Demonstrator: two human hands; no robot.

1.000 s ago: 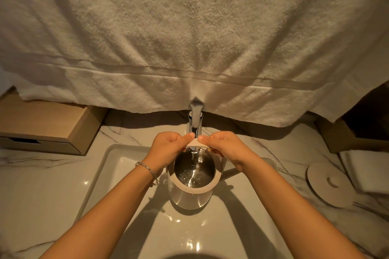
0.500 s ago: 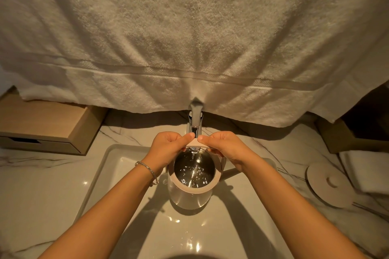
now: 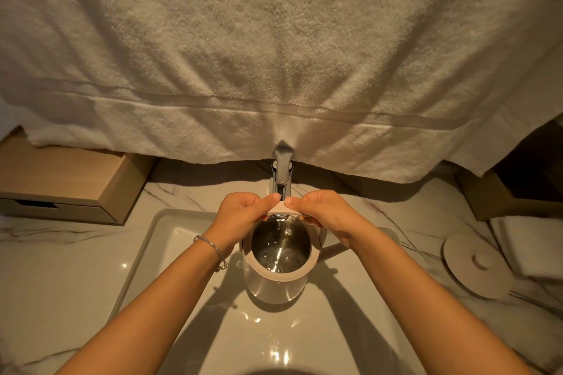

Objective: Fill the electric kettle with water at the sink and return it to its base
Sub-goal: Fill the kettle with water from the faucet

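Note:
The white electric kettle (image 3: 275, 285) stands open inside the white sink (image 3: 152, 253), right under the chrome faucet (image 3: 282, 173). A thin stream of water falls into its steel interior, where shallow water ripples. My left hand (image 3: 240, 213), with a bracelet on the wrist, grips the kettle's rim on the left. My right hand (image 3: 326, 215) grips the rim on the right, above the handle. Both thumbs meet on the far edge by the spout. The round kettle base (image 3: 475, 265) lies on the marble counter at the right.
A large white towel (image 3: 274, 55) hangs over the wall behind the faucet. A wooden box (image 3: 67, 186) sits on the counter at the left. Folded white cloth (image 3: 530, 243) and a dark box lie at the far right.
Hands and kettle have stayed in place. Water keeps running in, and the rippling surface inside the kettle has shifted.

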